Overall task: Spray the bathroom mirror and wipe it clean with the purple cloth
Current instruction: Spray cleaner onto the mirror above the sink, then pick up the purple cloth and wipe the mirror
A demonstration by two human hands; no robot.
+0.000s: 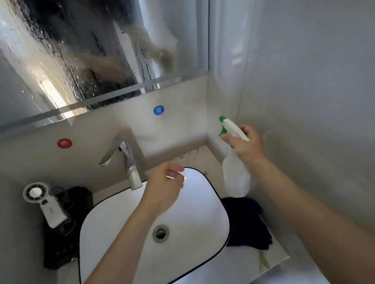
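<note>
White walls close in a narrow bathroom vanity, and the mirror [79, 49] above it is beaded with droplets and running streaks, so the spraying looks largely done and the wiping not yet begun. At far left on the counter, a small white handheld fan [44, 203] stands against a black case [74, 228]. Next comes the chrome faucet [127, 164], set behind the white basin [125, 221]. Over the basin hangs the left hand [166, 187], fingers loosely curled and holding nothing. Further right, the right hand [246, 146] is wrapped around the neck of the white spray bottle [236, 178], its green nozzle aimed up toward the glass. Below the bottle, the purple cloth [247, 224] lies bunched on the counter, just beside the basin's right rim.

The likely trouble is runoff: streaks are already reaching the mirror's lower edge, and more spray could send liquid down onto the wall and counter. The fan sits close to that drip line. Setting the bottle down on the cramped right ledge, or on the cloth, could tip it.
</note>
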